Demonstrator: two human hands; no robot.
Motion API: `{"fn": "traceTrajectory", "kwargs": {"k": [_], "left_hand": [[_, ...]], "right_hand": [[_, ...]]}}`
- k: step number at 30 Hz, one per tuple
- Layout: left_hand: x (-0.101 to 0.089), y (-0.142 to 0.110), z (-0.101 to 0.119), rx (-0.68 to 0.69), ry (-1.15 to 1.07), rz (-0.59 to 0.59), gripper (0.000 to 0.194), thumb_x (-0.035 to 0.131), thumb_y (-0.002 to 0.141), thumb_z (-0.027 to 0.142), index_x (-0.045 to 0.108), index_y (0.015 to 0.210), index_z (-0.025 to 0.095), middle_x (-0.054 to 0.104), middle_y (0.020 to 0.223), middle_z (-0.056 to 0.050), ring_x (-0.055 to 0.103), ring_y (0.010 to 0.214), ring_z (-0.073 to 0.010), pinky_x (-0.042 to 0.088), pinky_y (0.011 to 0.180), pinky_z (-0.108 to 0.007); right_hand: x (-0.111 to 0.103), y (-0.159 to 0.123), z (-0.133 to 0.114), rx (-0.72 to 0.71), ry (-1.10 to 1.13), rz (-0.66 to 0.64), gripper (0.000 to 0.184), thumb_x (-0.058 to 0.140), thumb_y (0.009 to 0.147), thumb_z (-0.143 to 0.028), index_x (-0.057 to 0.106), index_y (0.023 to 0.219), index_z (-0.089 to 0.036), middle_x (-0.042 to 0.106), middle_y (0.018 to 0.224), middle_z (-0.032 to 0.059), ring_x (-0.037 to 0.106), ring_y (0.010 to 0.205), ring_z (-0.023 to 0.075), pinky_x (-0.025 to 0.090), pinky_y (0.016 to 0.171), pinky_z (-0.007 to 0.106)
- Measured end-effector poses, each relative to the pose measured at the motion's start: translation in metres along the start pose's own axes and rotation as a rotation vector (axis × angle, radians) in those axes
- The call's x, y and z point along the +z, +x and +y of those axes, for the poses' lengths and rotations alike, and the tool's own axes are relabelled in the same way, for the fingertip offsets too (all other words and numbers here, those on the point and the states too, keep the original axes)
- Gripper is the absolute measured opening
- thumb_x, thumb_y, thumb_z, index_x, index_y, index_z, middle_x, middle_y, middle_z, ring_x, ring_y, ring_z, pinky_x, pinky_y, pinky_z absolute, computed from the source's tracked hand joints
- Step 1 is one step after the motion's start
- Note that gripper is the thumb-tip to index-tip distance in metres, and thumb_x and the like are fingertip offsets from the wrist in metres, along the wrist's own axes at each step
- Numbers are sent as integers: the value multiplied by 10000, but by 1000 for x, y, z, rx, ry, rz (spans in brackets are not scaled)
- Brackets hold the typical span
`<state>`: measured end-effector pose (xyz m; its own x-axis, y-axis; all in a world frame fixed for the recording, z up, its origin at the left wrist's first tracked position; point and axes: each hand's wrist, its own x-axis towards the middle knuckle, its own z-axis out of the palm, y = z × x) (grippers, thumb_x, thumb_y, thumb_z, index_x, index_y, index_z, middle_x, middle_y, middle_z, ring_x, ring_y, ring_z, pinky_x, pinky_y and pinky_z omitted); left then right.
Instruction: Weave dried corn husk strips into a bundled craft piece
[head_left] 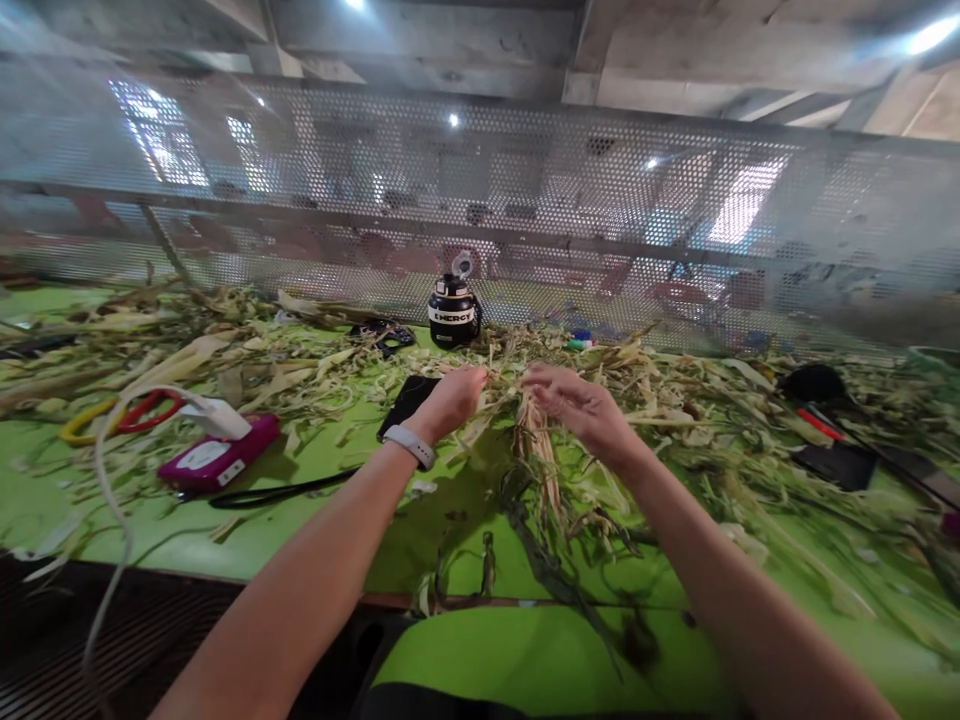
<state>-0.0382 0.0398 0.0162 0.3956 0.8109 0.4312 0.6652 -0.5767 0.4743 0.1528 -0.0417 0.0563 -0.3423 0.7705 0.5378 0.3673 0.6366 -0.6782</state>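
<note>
While husk bundle point(546, 468) lies under part-spread R hand point(576, 402), L hand point(456, 398) curls, grip unclr.

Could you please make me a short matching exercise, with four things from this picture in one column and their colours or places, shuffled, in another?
Things:
1. Bottle
2. Boxy device
3. Wristband
4. Bundle of dry strips

Colours and places:
A. At the wrist of the left hand
B. Magenta, with a white block on it
C. Close to the right hand
D. Black, with a white band reading "ENERGY"

Right pairs: 1-D, 2-B, 3-A, 4-C
</note>
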Motion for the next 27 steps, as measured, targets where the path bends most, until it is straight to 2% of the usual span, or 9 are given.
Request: {"fn": "traceTrajectory", "kwargs": {"k": [3,6,9,12,14,17,21,24,27], "left_hand": [[1,-2,6,-9,-177,-24,203,419,825,194,528,655,170,454,579,-2,409,574,-136,334,596,-264],[-1,-4,9,-108,-423,-131,217,415,828,262,592,773,149,427,532,33,371,499,-105,291,510,-234],[-3,-5,11,-175,-675,-225,235,455,819,319,597,828,132,406,537,51,345,470,-76,252,470,-207],[-4,-6,12,-194,-855,-272,250,512,807,354,593,846,121,403,576,52,354,486,-61,257,474,-193],[-4,-7,13,-196,-908,-294,251,541,801,358,594,860,121,408,586,53,360,496,-59,269,483,-190],[-2,-7,13,-187,-922,-325,232,562,795,351,591,855,128,430,599,50,378,510,-61,298,506,-194],[1,-7,15,-180,-847,-324,192,527,804,314,570,815,128,470,612,43,411,520,-68,328,525,-202],[4,-7,18,-165,-636,-293,191,442,830,272,569,797,133,489,579,35,436,522,-89,342,530,-216],[8,-6,20,-74,-294,-216,224,402,842,254,566,735,145,511,566,16,458,541,-116,358,551,-239]], "right_hand": [[4,-1,2,129,154,-67,403,408,887,-502,474,620,-208,548,621,14,567,664,155,448,695,287],[9,-2,7,179,-69,33,378,400,892,-491,414,631,-218,456,537,-25,477,516,123,381,552,238],[11,-3,12,182,-438,66,254,380,923,-369,510,770,-214,534,603,-2,496,552,140,337,557,244],[12,-4,16,204,-662,-24,242,334,947,-282,555,997,-197,648,771,50,574,660,175,333,592,258],[13,-3,19,204,-764,-98,262,326,952,-268,570,989,-183,671,855,81,600,739,191,329,614,264],[14,-3,22,220,-871,-151,260,346,946,-268,579,880,-171,673,823,92,598,742,195,304,605,271],[14,-3,21,245,-882,-123,207,386,915,-233,564,828,-174,658,753,72,564,661,175,255,572,273],[16,-4,21,171,-823,-114,194,417,871,-195,538,720,-179,615,662,44,508,590,150,236,565,269],[15,-4,21,120,-733,-106,181,461,816,-169,491,638,-184,534,568,6,433,527,123,236,554,253]]}}
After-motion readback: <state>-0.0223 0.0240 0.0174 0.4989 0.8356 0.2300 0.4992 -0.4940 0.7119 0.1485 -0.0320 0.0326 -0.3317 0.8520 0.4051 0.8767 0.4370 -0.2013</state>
